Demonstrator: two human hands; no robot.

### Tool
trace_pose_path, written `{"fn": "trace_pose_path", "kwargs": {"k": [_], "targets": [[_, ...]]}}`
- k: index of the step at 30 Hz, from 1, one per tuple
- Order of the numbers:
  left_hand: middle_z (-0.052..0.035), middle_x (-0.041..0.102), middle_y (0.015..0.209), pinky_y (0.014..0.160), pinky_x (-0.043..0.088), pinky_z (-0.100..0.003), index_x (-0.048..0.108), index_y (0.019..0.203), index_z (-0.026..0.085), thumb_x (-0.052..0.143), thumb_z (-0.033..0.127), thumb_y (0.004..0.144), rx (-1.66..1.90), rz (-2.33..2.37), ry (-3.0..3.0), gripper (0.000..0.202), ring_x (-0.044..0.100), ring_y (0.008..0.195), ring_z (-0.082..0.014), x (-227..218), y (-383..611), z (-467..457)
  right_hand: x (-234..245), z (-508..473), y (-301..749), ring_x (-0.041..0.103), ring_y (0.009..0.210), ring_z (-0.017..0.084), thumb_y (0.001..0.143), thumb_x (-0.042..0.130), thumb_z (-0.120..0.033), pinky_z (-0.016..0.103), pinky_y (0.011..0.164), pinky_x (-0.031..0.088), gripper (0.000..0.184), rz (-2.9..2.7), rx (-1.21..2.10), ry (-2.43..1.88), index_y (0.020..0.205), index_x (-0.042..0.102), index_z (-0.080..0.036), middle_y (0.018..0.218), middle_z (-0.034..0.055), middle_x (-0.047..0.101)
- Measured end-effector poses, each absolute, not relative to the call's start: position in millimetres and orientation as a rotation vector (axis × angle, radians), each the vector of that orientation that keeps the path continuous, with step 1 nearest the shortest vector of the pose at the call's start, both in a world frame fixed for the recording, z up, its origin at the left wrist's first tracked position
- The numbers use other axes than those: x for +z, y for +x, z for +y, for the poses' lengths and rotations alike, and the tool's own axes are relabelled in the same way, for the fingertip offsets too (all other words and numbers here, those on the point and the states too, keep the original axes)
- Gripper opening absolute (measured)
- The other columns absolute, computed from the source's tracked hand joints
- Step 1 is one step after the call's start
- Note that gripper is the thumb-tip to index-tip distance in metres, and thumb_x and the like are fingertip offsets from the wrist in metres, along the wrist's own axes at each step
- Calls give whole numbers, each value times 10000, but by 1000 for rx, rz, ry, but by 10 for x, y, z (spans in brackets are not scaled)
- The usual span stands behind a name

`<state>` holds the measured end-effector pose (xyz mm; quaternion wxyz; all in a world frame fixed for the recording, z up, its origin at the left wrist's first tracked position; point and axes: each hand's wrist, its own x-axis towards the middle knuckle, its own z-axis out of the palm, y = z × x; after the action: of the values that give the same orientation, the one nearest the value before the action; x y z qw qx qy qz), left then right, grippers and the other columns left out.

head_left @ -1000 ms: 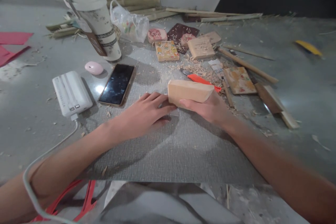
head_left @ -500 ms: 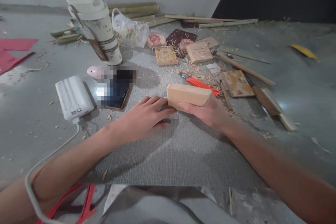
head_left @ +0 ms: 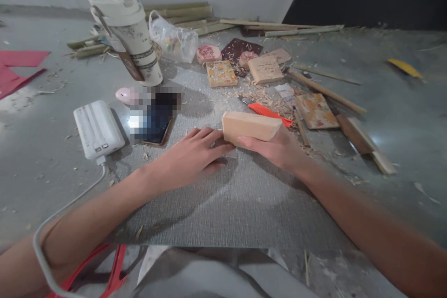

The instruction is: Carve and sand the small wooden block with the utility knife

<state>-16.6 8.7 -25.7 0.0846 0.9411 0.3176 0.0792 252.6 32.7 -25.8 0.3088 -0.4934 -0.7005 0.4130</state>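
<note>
My right hand (head_left: 275,149) grips a pale wooden block (head_left: 249,126), its thumb along the near face; the block stands on edge, tilted, and the other fingers are hidden behind it. Just to the left, my left hand (head_left: 195,156) rests palm down with its fingers stretched out over a small whitish sheet (head_left: 229,152). That sheet is mostly covered by the hand and the block, so I cannot tell what it is. Behind the block lies an orange utility knife (head_left: 267,112) among wood shavings (head_left: 258,95).
Beyond are a patterned square block (head_left: 221,73), a plain wooden block (head_left: 265,70) and a plastic bag (head_left: 174,39). A tumbler (head_left: 129,32), a phone (head_left: 162,123) and a white power bank (head_left: 98,128) with a cable stand left. Wood strips and a broad blade (head_left: 354,132) lie right.
</note>
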Motion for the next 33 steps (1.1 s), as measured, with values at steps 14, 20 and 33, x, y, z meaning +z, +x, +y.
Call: {"fn": "trace_pose_path", "kwargs": {"k": [14,20,33], "targets": [[-147,640,1407,1075,502,-506,602,1562,230,631,302,1119,228,954,2811,449,606,1281,-352,-255,-158,88,-262,319,2530,758,1298,326,963,826,-532,471,1157,602,393,-1843,1101,-1298,1306,830,-340,1386,46,818],[-148,639,1424,1086,499,-505,603,1561,226,619,319,1130,219,955,2810,441,608,1289,-348,-244,-157,76,-284,321,2525,755,1310,335,906,867,-553,481,1144,624,502,-1791,1100,-1340,1351,801,-330,1399,42,812],[-147,634,1459,1090,507,-522,610,1568,217,647,325,1119,220,951,2813,464,606,1307,-358,-255,-159,76,-293,322,2535,752,1289,358,919,850,-545,515,1112,642,445,-1825,1012,-1413,1298,823,-314,1292,74,829]]}}
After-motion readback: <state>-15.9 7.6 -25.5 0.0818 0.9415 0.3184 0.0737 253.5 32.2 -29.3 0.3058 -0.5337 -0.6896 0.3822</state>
